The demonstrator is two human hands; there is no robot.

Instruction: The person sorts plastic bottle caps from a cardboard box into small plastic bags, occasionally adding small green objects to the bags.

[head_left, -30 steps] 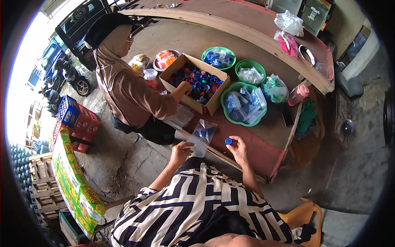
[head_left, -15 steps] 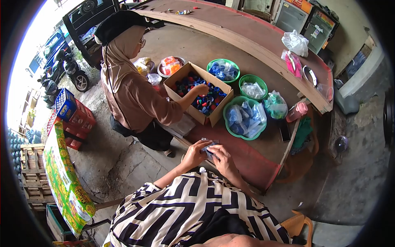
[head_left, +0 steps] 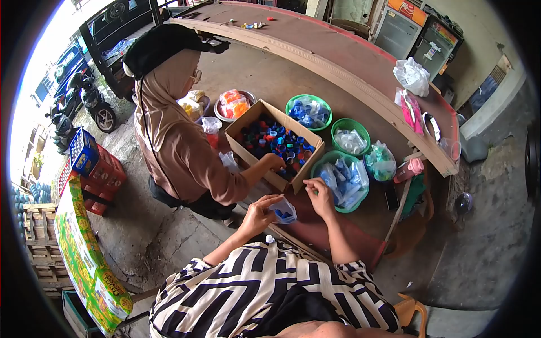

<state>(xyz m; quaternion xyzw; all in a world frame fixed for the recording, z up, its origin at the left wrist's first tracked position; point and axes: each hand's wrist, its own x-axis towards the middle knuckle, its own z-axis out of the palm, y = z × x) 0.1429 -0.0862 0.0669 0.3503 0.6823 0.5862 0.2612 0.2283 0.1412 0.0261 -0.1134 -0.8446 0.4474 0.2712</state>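
The fingers of my left hand (head_left: 259,217) are clamped on the edge of a clear plastic bag (head_left: 283,212), which is at three o'clock from them, with blue pieces (head_left: 287,216) inside. Half a second ago both my hands met at this bag and covered most of it; now my right hand (head_left: 322,198) has gone apart toward two o'clock, and the bag shows more openly. One second ago the right fingers held a blue cap; now they are bent, beside the near corner of the cardboard box (head_left: 311,167), and I cannot tell if they pinch something. At two o'clock from them is the green basin (head_left: 348,210). The box, with many coloured caps (head_left: 275,135), stands on the desk (head_left: 310,226) at twelve o'clock from the bag. At ten o'clock is a co-worker (head_left: 183,152), whose hand (head_left: 275,162) has shifted from the box's middle to its near side.
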